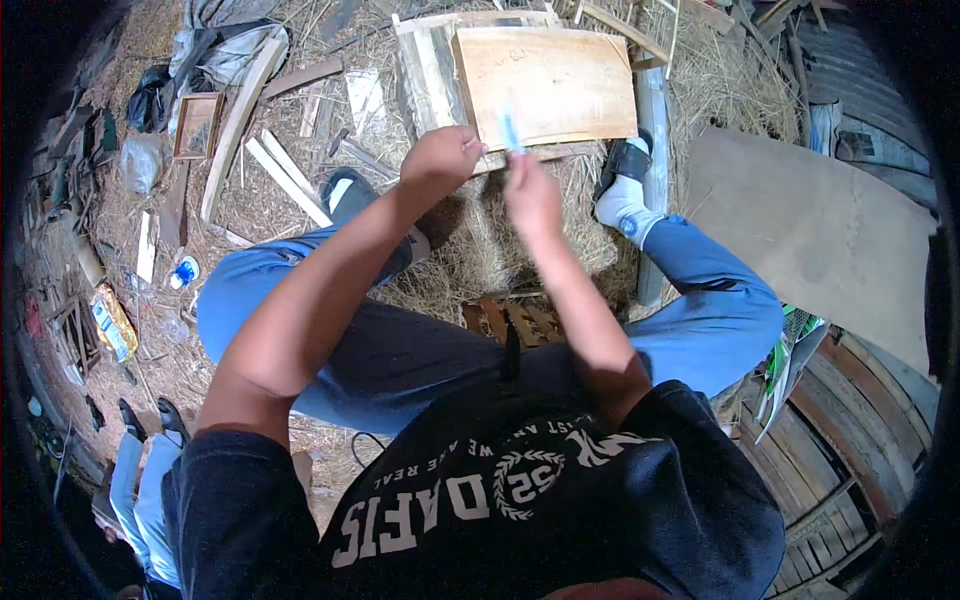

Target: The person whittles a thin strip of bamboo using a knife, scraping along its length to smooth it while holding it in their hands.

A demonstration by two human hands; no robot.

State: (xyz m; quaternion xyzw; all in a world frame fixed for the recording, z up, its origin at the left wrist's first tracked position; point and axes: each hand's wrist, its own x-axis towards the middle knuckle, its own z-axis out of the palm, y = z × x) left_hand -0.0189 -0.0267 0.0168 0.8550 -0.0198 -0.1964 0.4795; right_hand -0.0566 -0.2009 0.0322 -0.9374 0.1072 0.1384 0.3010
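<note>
A pale wooden board [548, 84] lies in front of me on a rougher wooden piece [428, 80]. My left hand [441, 160] is closed in a pinch beside the board's near left corner. What its fingers hold, if anything, is hidden. My right hand [533, 196] is closed around a slim blue tool [511, 131], which points away from me over the near edge of the board. Motion smears this tool, so its exact kind cannot be made out.
Straw covers the ground, with wood strips [288, 178] and a hammer [358, 152] to the left. My sandalled feet flank the board. A large flat sheet [810, 235] lies to the right, near stacked planks [800, 470]. Another person's legs [143, 500] show at lower left.
</note>
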